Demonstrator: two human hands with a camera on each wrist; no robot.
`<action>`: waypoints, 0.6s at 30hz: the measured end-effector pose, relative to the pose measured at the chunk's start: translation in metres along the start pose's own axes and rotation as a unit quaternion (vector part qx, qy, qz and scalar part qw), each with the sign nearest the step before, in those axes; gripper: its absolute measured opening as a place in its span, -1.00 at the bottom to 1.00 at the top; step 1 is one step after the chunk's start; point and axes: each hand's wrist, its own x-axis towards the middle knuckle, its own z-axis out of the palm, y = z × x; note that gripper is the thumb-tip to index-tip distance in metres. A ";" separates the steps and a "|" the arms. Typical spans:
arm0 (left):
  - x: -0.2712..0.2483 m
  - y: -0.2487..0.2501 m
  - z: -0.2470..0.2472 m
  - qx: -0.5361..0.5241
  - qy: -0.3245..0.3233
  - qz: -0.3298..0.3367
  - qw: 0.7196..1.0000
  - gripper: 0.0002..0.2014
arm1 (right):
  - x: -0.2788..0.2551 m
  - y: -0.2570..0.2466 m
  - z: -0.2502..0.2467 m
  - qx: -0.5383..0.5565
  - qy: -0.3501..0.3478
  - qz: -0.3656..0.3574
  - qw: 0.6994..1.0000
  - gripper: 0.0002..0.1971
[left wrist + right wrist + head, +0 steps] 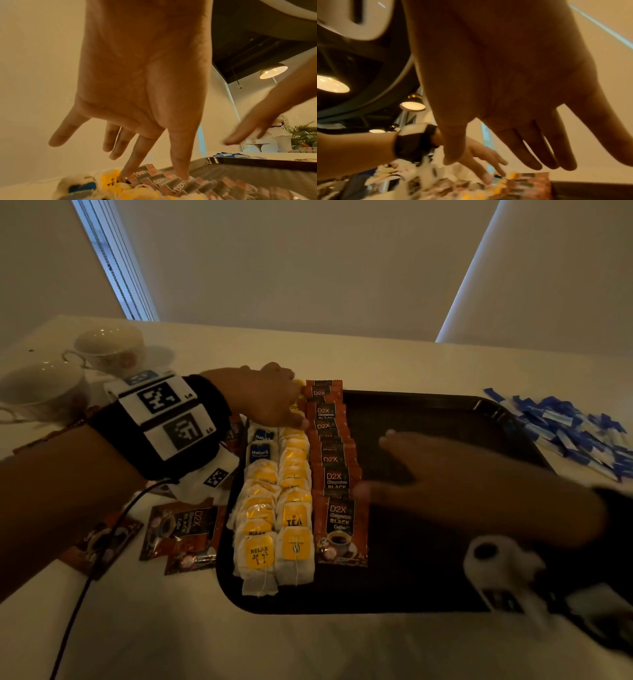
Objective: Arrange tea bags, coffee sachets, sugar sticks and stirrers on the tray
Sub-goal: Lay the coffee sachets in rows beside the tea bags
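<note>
A black tray [428, 594] lies on the white table. On its left side run two rows of yellow-tagged tea bags [277, 508] and one row of brown coffee sachets [334, 474]. My left hand [274, 398] reaches to the far end of these rows, fingers straight; in the left wrist view its fingertips [181, 174] touch the coffee sachets [164, 181]. My right hand [445, 470] hovers flat and blurred over the bare tray, just right of the sachet row, holding nothing. A heap of blue sugar sticks [575, 433] lies off the tray at the right.
Two white cups [109, 344] stand at the far left of the table. Loose coffee sachets [181, 529] lie on the table left of the tray. A cable runs from my left wrist band down across the table.
</note>
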 end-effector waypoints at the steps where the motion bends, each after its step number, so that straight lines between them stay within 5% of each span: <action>1: 0.002 -0.001 0.003 0.004 -0.007 0.009 1.000 -0.31 | 0.013 0.004 -0.008 0.001 0.003 0.008 1.000 -0.06; 8: 0.001 0.002 0.007 0.014 -0.010 -0.005 1.000 -0.35 | 0.088 0.002 -0.009 -0.037 -0.039 0.015 0.998 -0.21; 16: 0.012 -0.007 0.014 -0.014 0.001 0.039 0.999 -0.22 | 0.100 -0.008 -0.007 0.017 -0.037 0.006 0.999 -0.33; 18: 0.013 -0.008 0.014 -0.017 0.015 0.025 0.999 -0.33 | 0.103 -0.007 -0.008 0.012 -0.034 0.006 0.999 -0.31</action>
